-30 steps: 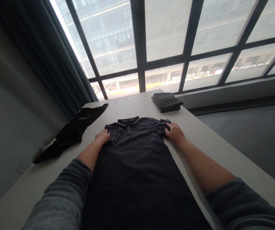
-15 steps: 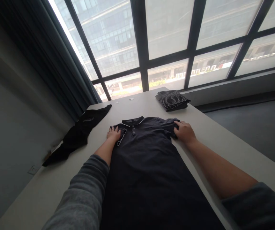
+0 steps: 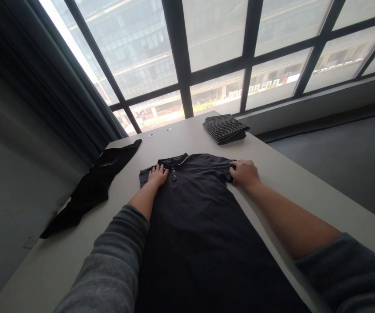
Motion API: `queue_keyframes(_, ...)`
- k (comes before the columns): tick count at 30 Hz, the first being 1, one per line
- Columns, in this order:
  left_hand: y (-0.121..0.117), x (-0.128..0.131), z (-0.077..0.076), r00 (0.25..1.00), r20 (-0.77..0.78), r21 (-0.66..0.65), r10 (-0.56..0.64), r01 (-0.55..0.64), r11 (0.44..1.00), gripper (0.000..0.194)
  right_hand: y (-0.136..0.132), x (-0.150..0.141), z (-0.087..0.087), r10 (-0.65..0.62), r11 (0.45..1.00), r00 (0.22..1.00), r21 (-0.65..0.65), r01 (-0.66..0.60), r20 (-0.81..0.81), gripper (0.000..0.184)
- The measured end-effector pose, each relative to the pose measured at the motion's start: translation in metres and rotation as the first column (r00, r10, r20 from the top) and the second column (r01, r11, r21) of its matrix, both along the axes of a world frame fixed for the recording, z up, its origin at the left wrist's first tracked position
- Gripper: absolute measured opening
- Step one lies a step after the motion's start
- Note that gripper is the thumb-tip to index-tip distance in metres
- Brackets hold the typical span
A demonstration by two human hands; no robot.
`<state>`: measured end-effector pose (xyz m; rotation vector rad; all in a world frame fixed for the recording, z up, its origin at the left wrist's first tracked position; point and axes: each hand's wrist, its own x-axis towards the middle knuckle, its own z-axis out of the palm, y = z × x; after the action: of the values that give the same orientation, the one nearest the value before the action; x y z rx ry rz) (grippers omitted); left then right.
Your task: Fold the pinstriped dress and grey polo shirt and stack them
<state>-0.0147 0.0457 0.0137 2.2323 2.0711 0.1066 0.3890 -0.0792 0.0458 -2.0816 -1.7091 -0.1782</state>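
Left hand (image 3: 158, 174) has shifted inward since the earlier frame, off the outer sleeve edge to beside the collar (image 3: 182, 160); right hand (image 3: 245, 172) stays at the opposite sleeve (image 3: 222, 167). Dark polo shirt (image 3: 200, 208) lies face up on the white table (image 3: 187, 141), between and below both hands, collar pointing away. Left hand lies flat on the cloth, fingers spread. Right hand has fingers bent at the sleeve end; thumb hard to make out, so cannot tell whether it pinches. Buttons (image 3: 174, 171) just right of the left fingers. Pale marks inside the collar too small to read; same for the pale line on the black garment (image 3: 99, 174), well left of the left hand. Striped folded cloth (image 3: 226, 127) sits beyond the right hand. Left hand hides part of the collar edge and the cloth beneath; shirt's lower end cut off nearest the wearer, very dark there, folds lost.
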Motion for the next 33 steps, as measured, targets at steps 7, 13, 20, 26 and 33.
queue_keyframes(7, 0.014, -0.006, 0.003, 0.999, 0.029, -0.014, 0.045, -0.045, 0.999, 0.073, 0.003, 0.004, -0.002, 0.072, 0.996, 0.997, 0.045, -0.07, -0.036, 0.042)
queue_keyframes(13, 0.01, -0.009, 0.006, 0.982, 0.03, -0.017, 0.188, -0.187, 0.982, 0.072, 0.005, 0.005, -0.002, 0.085, 0.993, 0.995, 0.086, -0.081, -0.044, 0.041)
queue_keyframes(20, -0.013, 0.001, 0.017, 0.982, 0.04, 0.022, 0.182, -0.183, 0.983, 0.07, 0.006, 0.007, -0.002, 0.046, 0.999, 0.994, 0.026, -0.043, -0.104, 0.04)
queue_keyframes(26, -0.083, -0.02, 0.016, 0.997, 0.071, 0.122, -0.012, 0.004, 0.992, 0.06, 0.008, 0.002, 0.001, 0.227, 0.973, 0.963, 0.079, -0.217, -0.146, 0.039)
queue_keyframes(33, -0.187, -0.131, -0.024, 0.96, 0.28, 0.243, 0.01, -0.081, 0.967, 0.054, 0.009, -0.002, 0.002, 0.234, 0.972, 0.956, 0.05, -0.228, -0.178, 0.042)
